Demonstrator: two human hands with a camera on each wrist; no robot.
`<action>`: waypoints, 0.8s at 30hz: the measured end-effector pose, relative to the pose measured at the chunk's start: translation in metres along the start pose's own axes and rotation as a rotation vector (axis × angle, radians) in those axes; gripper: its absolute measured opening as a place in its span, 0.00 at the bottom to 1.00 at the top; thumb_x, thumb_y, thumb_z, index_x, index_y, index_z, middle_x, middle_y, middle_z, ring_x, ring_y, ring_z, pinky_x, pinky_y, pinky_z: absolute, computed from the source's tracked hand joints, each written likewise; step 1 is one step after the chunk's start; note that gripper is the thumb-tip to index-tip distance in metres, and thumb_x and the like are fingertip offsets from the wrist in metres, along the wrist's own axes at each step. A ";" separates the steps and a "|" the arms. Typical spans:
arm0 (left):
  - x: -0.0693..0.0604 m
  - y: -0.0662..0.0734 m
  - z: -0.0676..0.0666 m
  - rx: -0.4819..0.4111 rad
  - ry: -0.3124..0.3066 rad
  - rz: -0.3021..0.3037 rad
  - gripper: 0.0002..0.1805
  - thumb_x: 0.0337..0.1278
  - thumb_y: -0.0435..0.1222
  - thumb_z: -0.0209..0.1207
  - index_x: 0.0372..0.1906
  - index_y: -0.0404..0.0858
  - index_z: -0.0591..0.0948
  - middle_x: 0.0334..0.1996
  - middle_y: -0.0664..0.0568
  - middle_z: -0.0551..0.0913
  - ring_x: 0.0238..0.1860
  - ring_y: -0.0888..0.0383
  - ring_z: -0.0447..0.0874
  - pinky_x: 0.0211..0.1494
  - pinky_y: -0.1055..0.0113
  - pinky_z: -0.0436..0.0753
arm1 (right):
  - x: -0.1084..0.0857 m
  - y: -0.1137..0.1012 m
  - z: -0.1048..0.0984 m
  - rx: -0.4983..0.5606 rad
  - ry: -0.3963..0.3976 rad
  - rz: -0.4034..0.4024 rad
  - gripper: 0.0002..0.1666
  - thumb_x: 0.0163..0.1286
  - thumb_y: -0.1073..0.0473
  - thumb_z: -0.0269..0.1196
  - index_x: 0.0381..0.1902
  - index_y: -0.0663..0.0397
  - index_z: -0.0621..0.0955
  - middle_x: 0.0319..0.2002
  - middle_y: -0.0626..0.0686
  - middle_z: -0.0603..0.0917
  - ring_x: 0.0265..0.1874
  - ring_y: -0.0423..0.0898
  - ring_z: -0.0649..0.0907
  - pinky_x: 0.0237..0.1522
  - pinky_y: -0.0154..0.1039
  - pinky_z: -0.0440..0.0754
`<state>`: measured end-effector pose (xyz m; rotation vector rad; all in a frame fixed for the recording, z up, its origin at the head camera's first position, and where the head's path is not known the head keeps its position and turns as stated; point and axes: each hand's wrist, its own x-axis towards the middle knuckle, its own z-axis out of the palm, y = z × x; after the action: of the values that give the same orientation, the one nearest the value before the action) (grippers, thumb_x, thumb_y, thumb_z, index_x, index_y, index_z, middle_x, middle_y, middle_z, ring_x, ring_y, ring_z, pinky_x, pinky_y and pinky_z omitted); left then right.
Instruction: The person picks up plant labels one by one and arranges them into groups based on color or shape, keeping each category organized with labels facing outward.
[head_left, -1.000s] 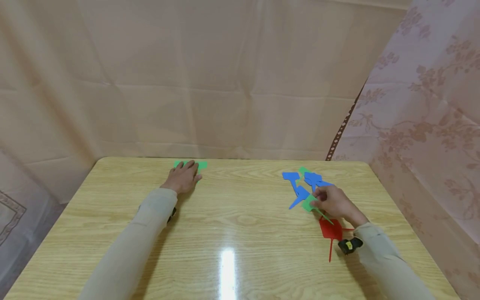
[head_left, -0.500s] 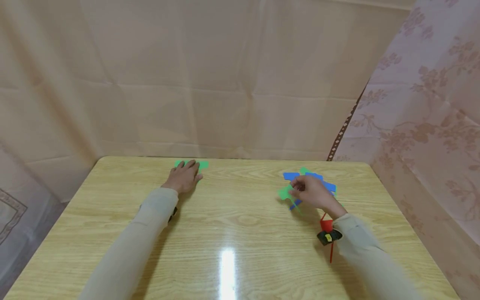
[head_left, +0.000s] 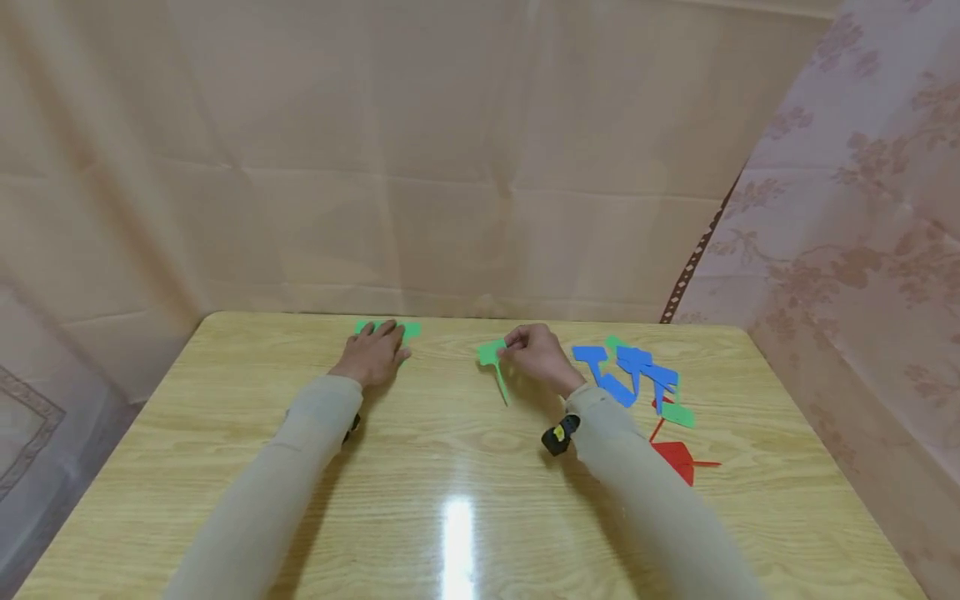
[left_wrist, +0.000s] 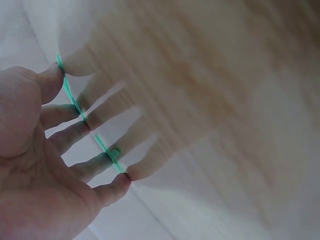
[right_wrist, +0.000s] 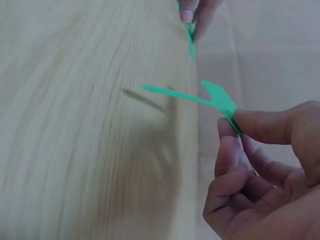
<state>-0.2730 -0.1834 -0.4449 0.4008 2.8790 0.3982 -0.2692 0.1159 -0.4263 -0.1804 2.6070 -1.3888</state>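
One green tag (head_left: 491,353) is being pinched by the right hand (head_left: 538,357) above the desk (head_left: 390,517), near its far edge. Outstretched, the left hand (head_left: 371,354) is touching other green tags (head_left: 412,330) there; blue tags (head_left: 633,358) are lying toward the far right corner, and the right sleeve (head_left: 637,479) is partly hiding red tags (head_left: 675,457).

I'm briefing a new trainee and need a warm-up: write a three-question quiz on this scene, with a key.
1. True or false: the right hand pinches a green tag by its wide head.
2. Which tag colour sits lowest in the head view: A blue, B red, C green?
3. Fill the gap: the left hand rests over ____ pieces.

Key: 1 true; 2 B, the red tags; 3 green.
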 end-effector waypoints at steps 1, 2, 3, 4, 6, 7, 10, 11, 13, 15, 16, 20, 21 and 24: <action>0.000 0.000 0.000 0.001 0.002 0.002 0.33 0.82 0.48 0.42 0.79 0.33 0.56 0.80 0.36 0.50 0.76 0.26 0.44 0.73 0.29 0.51 | 0.005 -0.002 0.005 0.015 0.010 0.009 0.09 0.69 0.63 0.68 0.43 0.63 0.83 0.33 0.53 0.84 0.30 0.44 0.81 0.32 0.35 0.79; 0.001 0.000 0.000 0.003 0.004 0.003 0.33 0.82 0.48 0.42 0.79 0.33 0.56 0.79 0.36 0.50 0.76 0.26 0.44 0.73 0.29 0.51 | 0.010 -0.003 0.010 0.024 0.021 0.016 0.09 0.69 0.63 0.68 0.43 0.63 0.82 0.33 0.53 0.84 0.29 0.44 0.81 0.31 0.34 0.79; 0.001 0.000 0.001 0.002 0.003 0.003 0.33 0.82 0.48 0.42 0.79 0.33 0.56 0.80 0.36 0.50 0.76 0.26 0.44 0.73 0.29 0.51 | 0.014 -0.005 0.015 0.028 0.034 0.020 0.10 0.68 0.63 0.68 0.43 0.64 0.82 0.32 0.53 0.84 0.27 0.43 0.81 0.30 0.34 0.79; 0.001 0.000 0.001 0.002 0.003 0.003 0.33 0.82 0.48 0.42 0.79 0.33 0.56 0.80 0.36 0.50 0.76 0.26 0.44 0.73 0.30 0.51 | 0.018 -0.006 0.019 0.025 0.049 0.024 0.10 0.68 0.63 0.68 0.43 0.64 0.82 0.31 0.53 0.84 0.26 0.43 0.81 0.30 0.34 0.79; 0.002 0.000 0.001 -0.002 0.001 0.000 0.33 0.82 0.48 0.42 0.79 0.33 0.56 0.80 0.36 0.50 0.76 0.26 0.44 0.73 0.30 0.51 | 0.025 -0.008 0.028 0.004 0.078 0.037 0.10 0.68 0.63 0.68 0.42 0.64 0.82 0.31 0.54 0.84 0.26 0.43 0.81 0.30 0.35 0.79; 0.002 0.000 0.001 0.004 0.003 0.001 0.33 0.82 0.48 0.42 0.79 0.33 0.56 0.80 0.36 0.50 0.76 0.26 0.44 0.73 0.30 0.52 | 0.028 -0.010 0.032 -0.009 0.095 0.047 0.10 0.67 0.63 0.69 0.41 0.64 0.81 0.31 0.54 0.83 0.26 0.44 0.81 0.31 0.36 0.80; 0.001 0.000 0.001 0.006 0.003 -0.005 0.33 0.82 0.48 0.42 0.79 0.33 0.56 0.80 0.36 0.50 0.76 0.26 0.44 0.73 0.30 0.52 | 0.037 -0.013 0.043 -0.052 0.139 0.083 0.09 0.66 0.61 0.70 0.37 0.62 0.82 0.34 0.54 0.84 0.31 0.46 0.81 0.37 0.40 0.81; 0.001 0.000 0.001 0.008 0.004 -0.005 0.33 0.82 0.48 0.42 0.79 0.33 0.56 0.80 0.36 0.50 0.76 0.26 0.44 0.73 0.30 0.51 | 0.039 -0.014 0.047 -0.070 0.148 0.097 0.09 0.66 0.61 0.71 0.35 0.61 0.82 0.34 0.54 0.84 0.32 0.47 0.81 0.39 0.42 0.81; 0.001 0.000 0.001 0.014 0.007 -0.004 0.33 0.82 0.47 0.42 0.79 0.33 0.56 0.80 0.36 0.50 0.76 0.26 0.44 0.73 0.30 0.52 | 0.043 -0.017 0.054 -0.111 0.161 0.121 0.10 0.66 0.59 0.71 0.32 0.59 0.82 0.34 0.53 0.84 0.33 0.48 0.81 0.40 0.45 0.81; 0.002 0.000 0.001 0.010 0.007 -0.009 0.33 0.82 0.48 0.42 0.79 0.33 0.56 0.80 0.37 0.50 0.76 0.27 0.44 0.73 0.30 0.51 | 0.047 -0.021 0.060 -0.173 0.161 0.140 0.12 0.67 0.56 0.71 0.28 0.57 0.83 0.32 0.52 0.84 0.31 0.48 0.81 0.39 0.47 0.82; 0.002 -0.001 0.001 0.013 0.009 -0.008 0.33 0.82 0.48 0.42 0.79 0.33 0.56 0.80 0.37 0.50 0.76 0.27 0.44 0.73 0.30 0.51 | 0.048 -0.023 0.063 -0.204 0.157 0.151 0.13 0.68 0.54 0.70 0.27 0.56 0.83 0.30 0.52 0.83 0.30 0.48 0.80 0.38 0.47 0.82; 0.002 -0.001 0.001 0.021 0.006 -0.016 0.33 0.82 0.48 0.42 0.79 0.33 0.56 0.80 0.37 0.50 0.76 0.27 0.44 0.74 0.30 0.50 | 0.054 -0.031 0.073 -0.284 0.155 0.186 0.14 0.68 0.53 0.68 0.27 0.56 0.83 0.30 0.52 0.83 0.29 0.49 0.80 0.38 0.50 0.81; 0.002 -0.001 0.001 0.022 0.003 -0.017 0.33 0.82 0.48 0.42 0.79 0.33 0.56 0.80 0.37 0.50 0.76 0.27 0.44 0.74 0.30 0.50 | 0.055 -0.033 0.075 -0.297 0.155 0.192 0.14 0.67 0.53 0.68 0.27 0.56 0.82 0.31 0.53 0.83 0.30 0.50 0.80 0.40 0.51 0.82; 0.002 0.000 0.002 0.020 -0.005 -0.025 0.33 0.82 0.48 0.42 0.79 0.33 0.55 0.80 0.37 0.49 0.76 0.27 0.43 0.74 0.30 0.50 | 0.059 -0.038 0.080 -0.312 0.148 0.205 0.13 0.67 0.53 0.66 0.27 0.55 0.80 0.34 0.54 0.82 0.34 0.53 0.80 0.43 0.53 0.82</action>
<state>-0.2739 -0.1823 -0.4471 0.3683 2.8820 0.3632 -0.3089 0.0184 -0.4447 0.1518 2.8555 -0.9591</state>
